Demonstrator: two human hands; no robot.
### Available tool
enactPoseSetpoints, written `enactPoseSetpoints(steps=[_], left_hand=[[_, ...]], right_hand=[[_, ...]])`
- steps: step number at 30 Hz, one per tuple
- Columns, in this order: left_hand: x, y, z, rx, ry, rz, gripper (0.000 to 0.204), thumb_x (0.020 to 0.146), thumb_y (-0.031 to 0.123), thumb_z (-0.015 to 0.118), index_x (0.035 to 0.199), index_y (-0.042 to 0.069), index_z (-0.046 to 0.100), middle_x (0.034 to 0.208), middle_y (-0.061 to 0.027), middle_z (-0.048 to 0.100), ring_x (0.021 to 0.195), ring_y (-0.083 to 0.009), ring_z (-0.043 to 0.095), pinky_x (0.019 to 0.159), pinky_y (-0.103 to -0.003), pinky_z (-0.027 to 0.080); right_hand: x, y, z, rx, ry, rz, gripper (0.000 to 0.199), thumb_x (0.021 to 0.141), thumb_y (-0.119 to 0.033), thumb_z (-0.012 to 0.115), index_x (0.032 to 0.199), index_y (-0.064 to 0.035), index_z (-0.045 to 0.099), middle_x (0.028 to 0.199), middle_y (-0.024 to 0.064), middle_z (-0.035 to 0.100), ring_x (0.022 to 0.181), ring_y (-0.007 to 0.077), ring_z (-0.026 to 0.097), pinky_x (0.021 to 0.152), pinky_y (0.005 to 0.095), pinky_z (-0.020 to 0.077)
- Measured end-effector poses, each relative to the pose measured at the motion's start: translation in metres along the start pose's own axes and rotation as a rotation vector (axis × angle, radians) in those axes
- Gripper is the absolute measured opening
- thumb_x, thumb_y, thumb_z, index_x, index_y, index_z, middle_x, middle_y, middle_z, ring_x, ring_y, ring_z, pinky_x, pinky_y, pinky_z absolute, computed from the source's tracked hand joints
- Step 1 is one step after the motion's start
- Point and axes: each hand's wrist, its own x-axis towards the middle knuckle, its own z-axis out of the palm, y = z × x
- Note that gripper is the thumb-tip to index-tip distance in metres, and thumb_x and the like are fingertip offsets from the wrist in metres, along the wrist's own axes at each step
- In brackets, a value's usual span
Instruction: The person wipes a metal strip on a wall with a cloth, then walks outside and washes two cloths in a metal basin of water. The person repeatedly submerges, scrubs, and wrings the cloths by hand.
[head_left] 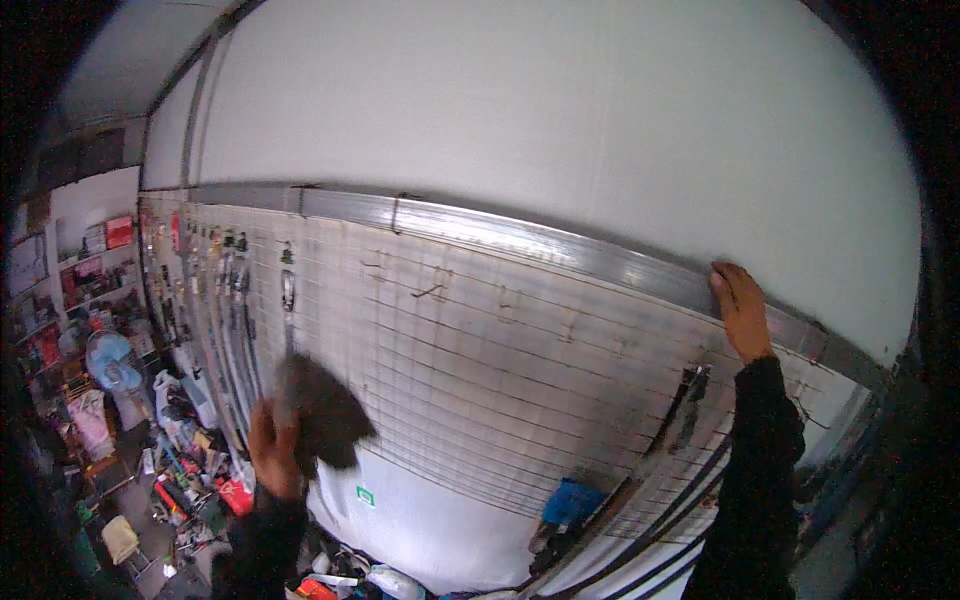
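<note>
My left hand (272, 450) grips a dark crumpled cloth (322, 412) and holds it against the wire grid panel (480, 350) on the white wall. The cloth is blurred. My right hand (741, 308) is raised high, its fingers hooked over the grey metal rail (560, 246) that runs along the top of the grid. Both forearms are in dark sleeves. Most of the grid between my hands carries only a few bare hooks.
Several tools hang on the grid at far left (225, 270). A dark tool (685, 400) and a blue object (572, 500) hang near my right arm. Below left lie cluttered floor items, a blue fan (112, 360) and shelves (95, 270).
</note>
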Motion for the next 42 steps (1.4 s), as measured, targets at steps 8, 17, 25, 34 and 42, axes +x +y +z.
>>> enactPoseSetpoints(steps=[8,17,25,34,42], left_hand=[[0.262,0.036,0.11,0.553,0.115,0.741,0.03,0.098,0.017,0.058,0.125,0.005,0.055,0.104,-0.0289,0.068,0.098,-0.0427,0.068,0.082,-0.046,0.052],[0.358,-0.058,0.179,1.17,-0.141,0.46,0.035,0.093,0.025,0.053,0.122,0.004,0.057,0.101,-0.0287,0.07,0.095,-0.0498,0.067,0.083,-0.06,0.053],[0.33,-0.052,0.223,1.023,-0.255,0.571,0.032,0.097,0.025,0.05,0.119,0.003,0.057,0.096,-0.0261,0.071,0.091,-0.0495,0.067,0.094,-0.058,0.047],[0.274,-0.018,0.286,1.046,-0.447,0.61,0.028,0.097,0.022,0.051,0.117,0.004,0.056,0.092,-0.0272,0.07,0.086,-0.0476,0.068,0.075,-0.057,0.052],[0.159,0.035,0.413,0.636,-0.643,0.619,0.029,0.096,0.025,0.052,0.111,0.001,0.057,0.098,-0.0269,0.07,0.093,-0.0482,0.066,0.081,-0.056,0.052]], right_hand=[[-0.007,0.017,0.004,-0.012,-0.054,-0.016,0.037,0.104,-0.017,0.049,0.138,-0.0067,0.058,0.141,0.0176,0.057,0.128,0.0368,0.054,0.112,0.0419,0.0389],[-0.009,0.014,-0.005,0.17,-0.034,0.102,0.041,0.11,-0.03,0.045,0.14,-0.0067,0.058,0.144,0.0132,0.059,0.137,0.0283,0.051,0.116,0.039,0.0347],[-0.009,0.009,-0.013,0.317,-0.032,0.146,0.041,0.11,-0.03,0.043,0.14,-0.006,0.059,0.141,0.0109,0.062,0.135,0.0249,0.053,0.116,0.0376,0.0348],[-0.012,0.007,-0.02,0.496,0.013,0.186,0.041,0.109,-0.035,0.046,0.136,-0.0081,0.062,0.139,0.0091,0.064,0.133,0.0253,0.055,0.115,0.0382,0.0371],[-0.004,0.017,-0.025,0.66,0.076,0.175,0.042,0.109,-0.036,0.046,0.134,-0.0079,0.065,0.137,0.0083,0.065,0.132,0.0219,0.056,0.115,0.0363,0.0361]])
